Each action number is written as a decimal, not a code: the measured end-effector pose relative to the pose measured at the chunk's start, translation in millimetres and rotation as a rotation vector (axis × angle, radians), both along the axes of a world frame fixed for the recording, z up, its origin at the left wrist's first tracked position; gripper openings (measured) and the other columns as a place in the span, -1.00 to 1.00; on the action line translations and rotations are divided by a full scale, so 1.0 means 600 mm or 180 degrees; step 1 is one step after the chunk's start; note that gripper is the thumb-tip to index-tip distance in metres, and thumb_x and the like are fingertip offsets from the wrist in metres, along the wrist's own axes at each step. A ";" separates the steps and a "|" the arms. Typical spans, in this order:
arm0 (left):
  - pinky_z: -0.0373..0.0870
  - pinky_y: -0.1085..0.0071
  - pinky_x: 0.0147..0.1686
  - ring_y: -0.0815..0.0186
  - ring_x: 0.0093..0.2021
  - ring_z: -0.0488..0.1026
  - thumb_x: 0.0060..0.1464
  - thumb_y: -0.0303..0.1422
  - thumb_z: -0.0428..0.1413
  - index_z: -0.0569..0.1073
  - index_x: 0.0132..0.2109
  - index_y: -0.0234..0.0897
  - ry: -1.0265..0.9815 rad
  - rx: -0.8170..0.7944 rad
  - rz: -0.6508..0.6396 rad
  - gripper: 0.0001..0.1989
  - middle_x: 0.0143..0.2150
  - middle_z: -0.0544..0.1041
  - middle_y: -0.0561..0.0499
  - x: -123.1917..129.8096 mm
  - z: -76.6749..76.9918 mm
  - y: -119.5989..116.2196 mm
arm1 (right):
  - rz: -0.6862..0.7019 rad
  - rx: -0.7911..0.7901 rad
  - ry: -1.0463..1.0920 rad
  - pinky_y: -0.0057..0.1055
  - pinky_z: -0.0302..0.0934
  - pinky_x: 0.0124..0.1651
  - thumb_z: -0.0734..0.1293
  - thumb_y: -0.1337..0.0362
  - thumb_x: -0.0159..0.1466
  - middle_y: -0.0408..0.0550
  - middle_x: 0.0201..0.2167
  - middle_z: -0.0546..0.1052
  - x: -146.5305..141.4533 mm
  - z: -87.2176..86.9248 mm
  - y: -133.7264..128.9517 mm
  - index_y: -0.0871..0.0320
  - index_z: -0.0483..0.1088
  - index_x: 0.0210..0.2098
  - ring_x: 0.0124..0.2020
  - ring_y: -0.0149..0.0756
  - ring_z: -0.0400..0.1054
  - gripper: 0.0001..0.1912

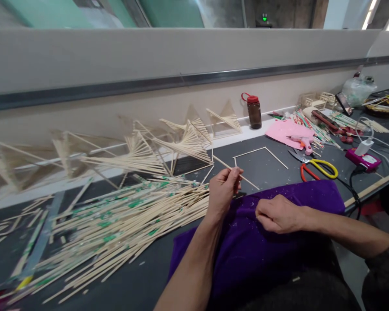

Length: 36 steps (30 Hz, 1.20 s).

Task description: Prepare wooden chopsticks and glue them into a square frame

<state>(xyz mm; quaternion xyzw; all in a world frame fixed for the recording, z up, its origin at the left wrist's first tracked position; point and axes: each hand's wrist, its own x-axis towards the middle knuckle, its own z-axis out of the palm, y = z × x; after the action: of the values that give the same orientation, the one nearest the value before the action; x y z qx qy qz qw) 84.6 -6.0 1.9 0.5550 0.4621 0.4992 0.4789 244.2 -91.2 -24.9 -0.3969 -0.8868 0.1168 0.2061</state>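
Observation:
A thin wooden stick [250,182] is pinched between the thumb and fingers of my left hand [223,190], slanting down to the right just above the table. My right hand [278,214] is closed over the purple cloth [246,259] on my lap; its curled fingers hide whatever they may hold. Beyond my hands, several sticks form an angular outline [250,152] flat on the dark table. To the left of my left hand lies a large pile of wooden sticks [142,216], some wrapped in clear and green packaging. Behind it stand twisted stick models [181,147].
Scissors [317,166] with red and yellow handles lie right of the outline, near a pink glue gun [300,141] on a pink sheet [280,131]. A brown bottle [254,113] stands by the wall. A purple power adapter [363,160] with cables sits at right, a metal ruler [48,229] at left.

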 end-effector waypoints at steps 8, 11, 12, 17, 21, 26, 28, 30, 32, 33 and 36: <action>0.13 0.58 -0.70 0.51 -0.66 0.25 -0.02 -0.15 0.14 0.49 -0.38 -0.36 0.0195 0.0007 -0.0061 -0.69 -0.60 0.35 0.11 0.003 -0.003 -0.002 | 0.0227 0.0064 -0.0249 -0.44 -0.13 -0.49 0.09 0.10 0.38 -0.11 -0.51 0.47 0.006 0.000 -0.002 0.17 0.36 -0.37 -0.52 -0.42 0.27 -0.63; 0.12 0.58 -0.69 0.51 -0.65 0.24 -0.02 -0.12 0.15 0.50 -0.37 -0.36 0.0199 -0.0017 -0.0093 -0.67 -0.60 0.35 0.11 0.003 -0.005 -0.002 | 0.0214 -0.0135 0.0001 -0.47 -0.06 -0.46 0.11 0.08 0.38 -0.12 -0.49 0.48 0.012 0.000 0.000 0.17 0.37 -0.34 -0.51 -0.44 0.27 -0.64; 0.11 0.58 -0.69 0.51 -0.66 0.23 -0.02 -0.11 0.15 0.50 -0.37 -0.36 0.0201 -0.0028 -0.0108 -0.66 -0.60 0.35 0.11 0.003 -0.005 -0.002 | 0.0199 -0.0201 0.0053 -0.47 -0.05 -0.45 0.12 0.09 0.37 -0.12 -0.48 0.48 0.013 0.001 0.001 0.17 0.38 -0.33 -0.50 -0.44 0.27 -0.65; 0.10 0.59 -0.69 0.51 -0.66 0.22 -0.03 -0.09 0.15 0.50 -0.36 -0.37 0.0189 -0.0041 -0.0176 -0.64 -0.60 0.35 0.11 0.004 -0.004 -0.004 | 0.0119 -0.0380 0.0176 -0.48 0.02 -0.40 0.17 0.14 0.35 -0.08 -0.41 0.51 0.012 0.002 -0.001 0.18 0.39 -0.29 -0.45 -0.42 0.30 -0.73; 0.11 0.59 -0.70 0.51 -0.65 0.24 -0.03 -0.07 0.15 0.51 -0.35 -0.37 0.0167 -0.0033 -0.0119 -0.62 -0.57 0.36 0.10 0.002 -0.003 -0.004 | 0.0176 -0.0348 0.0385 -0.46 0.10 -0.33 0.21 0.20 0.32 -0.05 -0.32 0.51 0.011 0.011 -0.010 0.19 0.37 -0.24 -0.38 -0.40 0.33 -0.81; 0.12 0.58 -0.70 0.50 -0.64 0.26 -0.06 -0.04 0.17 0.50 -0.34 -0.37 0.0071 -0.0084 -0.0041 -0.59 -0.55 0.38 0.09 -0.002 -0.003 -0.001 | 0.0525 -0.0396 0.0399 -0.45 0.13 -0.29 0.21 0.29 0.29 -0.05 -0.27 0.51 0.041 0.054 -0.044 0.19 0.37 -0.18 -0.31 -0.39 0.36 -0.84; 0.11 0.58 -0.70 0.51 -0.65 0.25 -0.07 -0.03 0.17 0.50 -0.35 -0.37 0.0051 -0.0115 -0.0028 -0.58 -0.56 0.37 0.09 -0.002 -0.003 -0.001 | 0.0705 -0.0552 0.0361 -0.47 0.13 -0.28 0.22 0.30 0.29 -0.08 -0.30 0.51 0.063 0.075 -0.063 0.19 0.38 -0.20 -0.32 -0.42 0.37 -0.85; 0.10 0.58 -0.69 0.51 -0.65 0.25 -0.08 -0.03 0.17 0.50 -0.35 -0.37 0.0053 -0.0126 -0.0031 -0.59 -0.56 0.37 0.10 -0.001 -0.004 -0.001 | 0.0805 -0.0791 0.0207 -0.49 0.13 -0.29 0.23 0.31 0.29 -0.10 -0.33 0.51 0.085 0.094 -0.081 0.18 0.39 -0.22 -0.34 -0.43 0.37 -0.87; 0.10 0.59 -0.69 0.51 -0.64 0.25 -0.07 -0.04 0.17 0.50 -0.35 -0.37 0.0074 -0.0125 -0.0058 -0.59 -0.56 0.37 0.10 0.001 -0.005 -0.001 | 0.0874 -0.1012 0.0012 -0.49 0.13 -0.30 0.21 0.33 0.30 -0.11 -0.36 0.52 0.101 0.105 -0.097 0.17 0.41 -0.23 -0.34 -0.43 0.38 -0.85; 0.10 0.59 -0.69 0.51 -0.65 0.25 -0.07 -0.04 0.17 0.50 -0.35 -0.37 0.0083 -0.0126 -0.0076 -0.59 -0.57 0.37 0.10 0.001 -0.006 -0.001 | 0.0909 -0.1101 -0.0079 -0.49 0.13 -0.30 0.20 0.36 0.30 -0.10 -0.36 0.53 0.106 0.108 -0.103 0.17 0.42 -0.22 -0.34 -0.43 0.39 -0.84; 0.10 0.58 -0.69 0.51 -0.65 0.24 -0.08 -0.04 0.18 0.50 -0.35 -0.37 0.0106 -0.0155 -0.0127 -0.59 -0.58 0.36 0.10 0.001 -0.009 0.000 | 0.0970 -0.1249 -0.0346 -0.48 0.14 -0.29 0.20 0.46 0.23 -0.09 -0.30 0.57 0.113 0.108 -0.118 0.15 0.43 -0.14 -0.31 -0.41 0.43 -0.74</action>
<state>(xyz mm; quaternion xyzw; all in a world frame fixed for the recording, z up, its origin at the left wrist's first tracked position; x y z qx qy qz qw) 85.3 -5.9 -3.7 0.5605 0.4708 0.4688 0.4944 312.1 -162.0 39.8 -0.2967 -0.9065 0.2949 0.0572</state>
